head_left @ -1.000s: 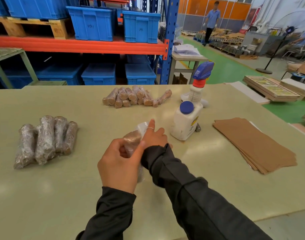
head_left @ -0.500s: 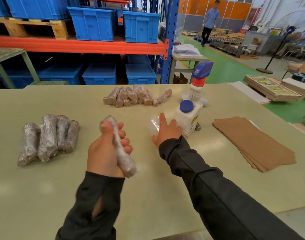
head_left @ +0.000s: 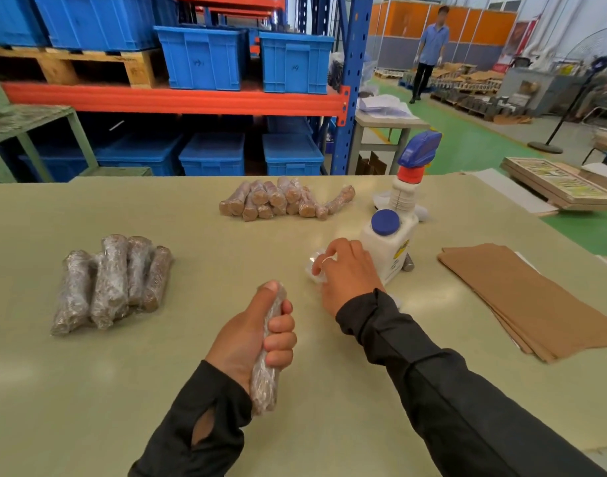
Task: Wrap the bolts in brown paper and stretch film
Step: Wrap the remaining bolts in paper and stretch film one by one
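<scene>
My left hand (head_left: 250,335) grips a bolt wrapped in brown paper and clear film (head_left: 264,380), held lengthwise near the table's front middle. My right hand (head_left: 346,273) rests over a small roll of clear stretch film (head_left: 314,266), fingers curled on it, beside a white bottle. Several film-wrapped bolts (head_left: 112,280) lie in a row at the left. A pile of paper-wrapped bolts (head_left: 281,199) lies at the back middle. A stack of brown paper sheets (head_left: 522,297) lies at the right.
A white bottle with a blue cap (head_left: 388,246) and a spray bottle (head_left: 410,180) stand right of centre; a bare bolt (head_left: 408,262) lies behind the white bottle. Blue crates fill the rack behind the table (head_left: 88,390). A person (head_left: 429,46) walks in the far aisle.
My hands parted: the left drew the film-wrapped bolt away from the roll and back toward me, while the right carried the film roll right and set it by the white bottle.
</scene>
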